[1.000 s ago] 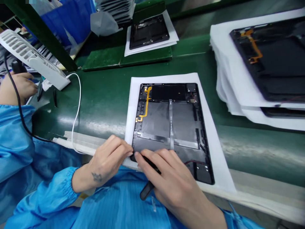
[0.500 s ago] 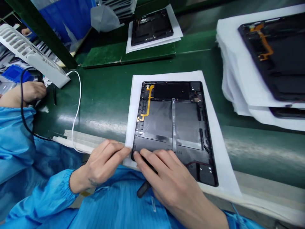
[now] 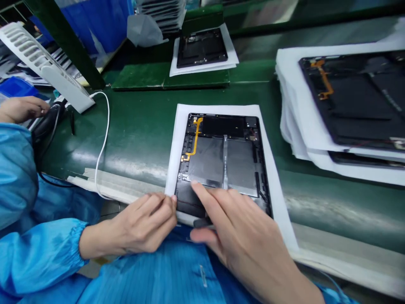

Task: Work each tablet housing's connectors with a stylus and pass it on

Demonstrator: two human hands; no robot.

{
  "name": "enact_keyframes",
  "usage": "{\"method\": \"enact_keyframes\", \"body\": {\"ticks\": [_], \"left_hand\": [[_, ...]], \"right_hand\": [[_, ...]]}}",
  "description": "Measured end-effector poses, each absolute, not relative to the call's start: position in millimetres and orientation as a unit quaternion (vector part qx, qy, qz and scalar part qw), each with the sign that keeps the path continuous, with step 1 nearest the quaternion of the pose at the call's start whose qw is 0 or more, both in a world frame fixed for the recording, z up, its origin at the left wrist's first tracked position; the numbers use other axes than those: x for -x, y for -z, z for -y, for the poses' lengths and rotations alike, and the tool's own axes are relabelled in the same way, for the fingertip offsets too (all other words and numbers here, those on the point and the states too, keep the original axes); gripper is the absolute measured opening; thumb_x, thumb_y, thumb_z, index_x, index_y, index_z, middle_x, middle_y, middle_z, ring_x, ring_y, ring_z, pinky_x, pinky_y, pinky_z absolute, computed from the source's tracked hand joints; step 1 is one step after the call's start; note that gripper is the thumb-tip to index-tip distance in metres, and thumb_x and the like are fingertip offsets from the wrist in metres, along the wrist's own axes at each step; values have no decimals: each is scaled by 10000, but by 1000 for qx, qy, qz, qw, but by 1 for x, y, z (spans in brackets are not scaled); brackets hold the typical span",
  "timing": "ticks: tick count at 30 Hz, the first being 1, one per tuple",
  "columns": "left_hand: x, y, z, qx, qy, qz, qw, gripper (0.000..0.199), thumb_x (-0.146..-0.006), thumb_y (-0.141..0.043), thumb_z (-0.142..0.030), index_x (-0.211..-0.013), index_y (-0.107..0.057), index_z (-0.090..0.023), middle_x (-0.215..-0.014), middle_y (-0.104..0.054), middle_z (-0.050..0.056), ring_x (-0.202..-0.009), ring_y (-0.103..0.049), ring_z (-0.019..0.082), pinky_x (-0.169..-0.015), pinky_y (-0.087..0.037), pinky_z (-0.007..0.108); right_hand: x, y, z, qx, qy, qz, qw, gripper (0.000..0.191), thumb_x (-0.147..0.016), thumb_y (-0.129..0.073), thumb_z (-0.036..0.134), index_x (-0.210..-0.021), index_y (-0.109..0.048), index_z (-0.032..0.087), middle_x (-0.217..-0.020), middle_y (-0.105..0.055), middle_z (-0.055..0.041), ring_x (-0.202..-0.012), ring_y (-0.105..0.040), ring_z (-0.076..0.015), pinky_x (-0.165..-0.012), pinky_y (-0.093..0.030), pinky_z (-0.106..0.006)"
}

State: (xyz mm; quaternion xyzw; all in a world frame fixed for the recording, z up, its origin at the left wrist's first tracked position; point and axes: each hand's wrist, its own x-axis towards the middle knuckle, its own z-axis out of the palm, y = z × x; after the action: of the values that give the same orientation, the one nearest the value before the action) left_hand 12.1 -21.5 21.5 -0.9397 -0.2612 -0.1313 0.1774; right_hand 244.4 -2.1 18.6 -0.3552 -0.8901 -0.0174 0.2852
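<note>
So I'm looking down at an open tablet shell (image 3: 207,160), a flat black rectangle lying on a smooth white paper sheet (image 3: 276,181), right at the near edge of the glossy green bench (image 3: 136,126). A bendy orange ribbon (image 3: 196,139) is running down its left side, and a thin grey strip (image 3: 225,162) is crossing the satiny dark panels.

My left hand (image 3: 144,223) is keeping its fingers curled shut by the near left corner; can't tell if anything's pinched in there. My right hand (image 3: 243,228) is half open, index finger reaching over the shell, thumb sticking out apart, with a stubby dark tool (image 3: 202,222) tucked under the fingers.

Further out, another shell (image 3: 357,101) is sitting on layered, wavy-edged paper at right, and one more (image 3: 202,48) is lying at the back. Over left, a white cord (image 3: 106,126) is looping from a slatted white thing (image 3: 47,65), near a co-worker's hand (image 3: 25,109).
</note>
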Motion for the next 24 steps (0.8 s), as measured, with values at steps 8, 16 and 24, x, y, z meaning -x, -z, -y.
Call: {"method": "enact_keyframes", "body": {"ticks": [8, 16, 24], "left_hand": [[0, -4, -10, 904, 204, 366, -84, 497, -1033, -509, -320, -1480, -435, -115, -1551, -433, 185, -1473, -376, 281, -1170, -419, 468], [-7, 3, -10, 908, 190, 358, -106, 562, -1050, -461, -424, -1532, -369, -151, -1625, -350, 105, -1530, -290, 203, -1266, -264, 396], [-18, 3, -7, 910, 195, 363, -54, 525, -1086, -329, -437, -1487, -414, -108, -1588, -417, 110, -1488, -367, 203, -1245, -257, 395]], "right_hand": [[-252, -13, 3, 307, -66, 905, 286, 435, -952, -386, -36, -1286, -611, 127, -1044, -690, -87, -816, -592, -165, -677, -439, -301], [-247, -11, 10, 329, -76, 897, 284, 355, -901, -526, -59, -1188, -657, 104, -1001, -708, -101, -767, -580, -153, -661, -465, -289], [-252, -15, 15, 346, -75, 907, 229, 347, -923, -518, -43, -1207, -650, 107, -1043, -694, -113, -780, -574, -153, -659, -473, -285]]}}
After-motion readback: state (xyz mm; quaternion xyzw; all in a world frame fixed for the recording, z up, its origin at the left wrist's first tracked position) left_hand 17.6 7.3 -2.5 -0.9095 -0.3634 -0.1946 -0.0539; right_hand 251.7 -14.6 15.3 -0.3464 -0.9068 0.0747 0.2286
